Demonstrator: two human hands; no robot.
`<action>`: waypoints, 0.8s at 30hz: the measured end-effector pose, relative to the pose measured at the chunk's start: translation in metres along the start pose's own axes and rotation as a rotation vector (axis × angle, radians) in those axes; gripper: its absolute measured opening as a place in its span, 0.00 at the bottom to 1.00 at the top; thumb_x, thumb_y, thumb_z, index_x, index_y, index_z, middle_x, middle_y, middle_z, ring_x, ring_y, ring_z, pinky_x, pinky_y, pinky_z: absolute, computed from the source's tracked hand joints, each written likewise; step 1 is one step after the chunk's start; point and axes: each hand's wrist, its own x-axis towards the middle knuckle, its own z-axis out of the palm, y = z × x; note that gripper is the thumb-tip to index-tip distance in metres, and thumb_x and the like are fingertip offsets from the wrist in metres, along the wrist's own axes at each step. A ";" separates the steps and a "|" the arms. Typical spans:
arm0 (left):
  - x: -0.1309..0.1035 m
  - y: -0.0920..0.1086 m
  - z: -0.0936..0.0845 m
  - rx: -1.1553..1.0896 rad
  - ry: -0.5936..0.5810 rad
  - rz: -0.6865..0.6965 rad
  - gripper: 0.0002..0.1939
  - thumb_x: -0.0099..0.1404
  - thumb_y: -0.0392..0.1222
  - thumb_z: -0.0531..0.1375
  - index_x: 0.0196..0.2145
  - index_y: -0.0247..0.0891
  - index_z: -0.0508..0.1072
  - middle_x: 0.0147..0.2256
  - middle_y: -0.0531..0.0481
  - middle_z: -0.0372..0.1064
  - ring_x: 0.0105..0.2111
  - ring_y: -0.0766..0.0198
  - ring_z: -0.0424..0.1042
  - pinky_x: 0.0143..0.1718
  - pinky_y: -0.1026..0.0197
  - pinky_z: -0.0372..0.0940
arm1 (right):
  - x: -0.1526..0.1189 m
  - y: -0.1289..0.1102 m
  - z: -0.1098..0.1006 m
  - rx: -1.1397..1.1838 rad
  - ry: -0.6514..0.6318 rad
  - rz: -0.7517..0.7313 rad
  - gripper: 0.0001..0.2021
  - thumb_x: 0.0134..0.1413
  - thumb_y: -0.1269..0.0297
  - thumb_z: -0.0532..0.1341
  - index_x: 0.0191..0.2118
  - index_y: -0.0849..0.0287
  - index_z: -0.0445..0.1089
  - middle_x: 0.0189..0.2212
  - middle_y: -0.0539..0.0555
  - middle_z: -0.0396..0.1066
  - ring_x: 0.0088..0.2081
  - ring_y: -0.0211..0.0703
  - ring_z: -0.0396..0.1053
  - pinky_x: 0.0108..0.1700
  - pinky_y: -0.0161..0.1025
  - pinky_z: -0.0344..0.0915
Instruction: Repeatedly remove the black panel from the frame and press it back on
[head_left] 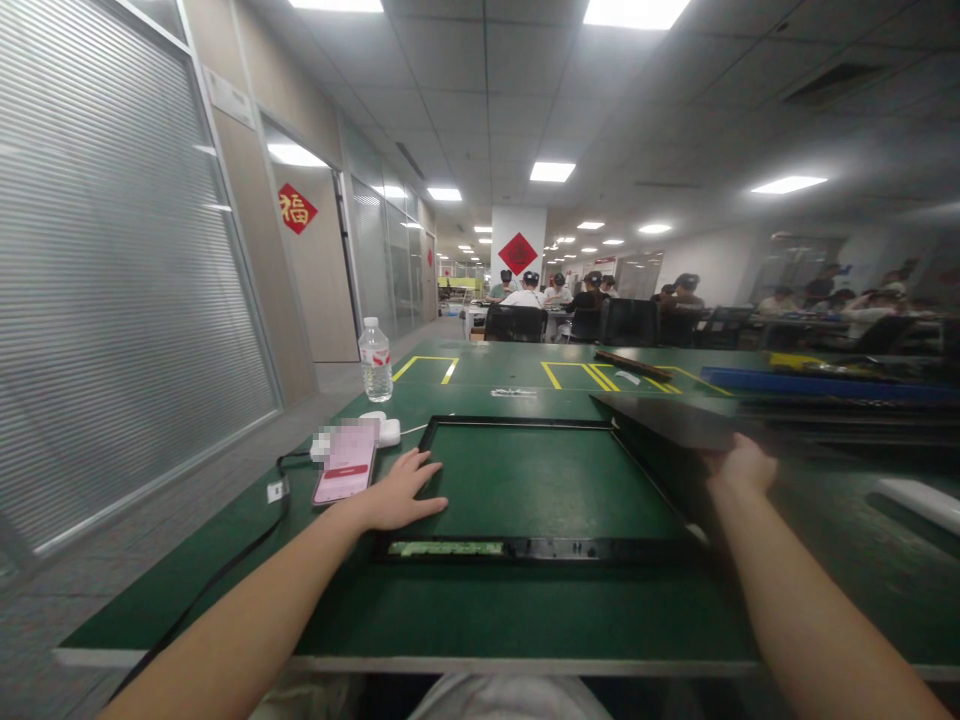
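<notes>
A black rectangular frame (585, 550) lies flat on the green table (547, 480), which shows through its middle. Along the frame's near bar runs a narrow green circuit board (446, 549). My left hand (405, 490) rests at the frame's left side, fingers spread and holding nothing. On the right, my right hand (742, 466) is closed on the edge of a thin dark panel (667, 425). That panel is tilted up beside the frame's right side and blurred by motion; whether it touches the frame I cannot tell.
Left of the frame lie a phone (347, 465), a white charger (386, 430) and a black cable (225, 570). A water bottle (376, 360) stands behind them. Dark strips and a blue bar (825, 382) lie at the right back. Several people sit at tables farther off.
</notes>
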 end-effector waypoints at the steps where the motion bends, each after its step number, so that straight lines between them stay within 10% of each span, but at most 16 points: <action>1: 0.000 0.000 0.000 0.005 -0.002 0.000 0.48 0.61 0.72 0.51 0.67 0.36 0.59 0.71 0.35 0.43 0.71 0.39 0.38 0.67 0.40 0.45 | 0.000 0.002 0.000 0.006 0.013 -0.027 0.11 0.55 0.74 0.58 0.44 0.56 0.63 0.38 0.48 0.70 0.32 0.34 0.71 0.34 0.34 0.75; 9: 0.000 0.006 -0.003 0.053 -0.015 -0.014 0.49 0.61 0.73 0.51 0.67 0.33 0.60 0.71 0.34 0.44 0.71 0.41 0.39 0.68 0.43 0.44 | 0.015 0.022 -0.006 -0.089 0.067 0.011 0.08 0.59 0.72 0.53 0.40 0.57 0.68 0.45 0.54 0.72 0.43 0.42 0.75 0.43 0.44 0.78; 24: -0.003 0.014 -0.008 0.062 -0.049 -0.025 0.46 0.64 0.68 0.52 0.68 0.31 0.58 0.71 0.33 0.43 0.71 0.41 0.38 0.68 0.42 0.42 | 0.038 0.036 -0.011 -0.122 -0.006 0.196 0.14 0.58 0.76 0.56 0.48 0.57 0.69 0.35 0.51 0.74 0.29 0.35 0.73 0.39 0.42 0.78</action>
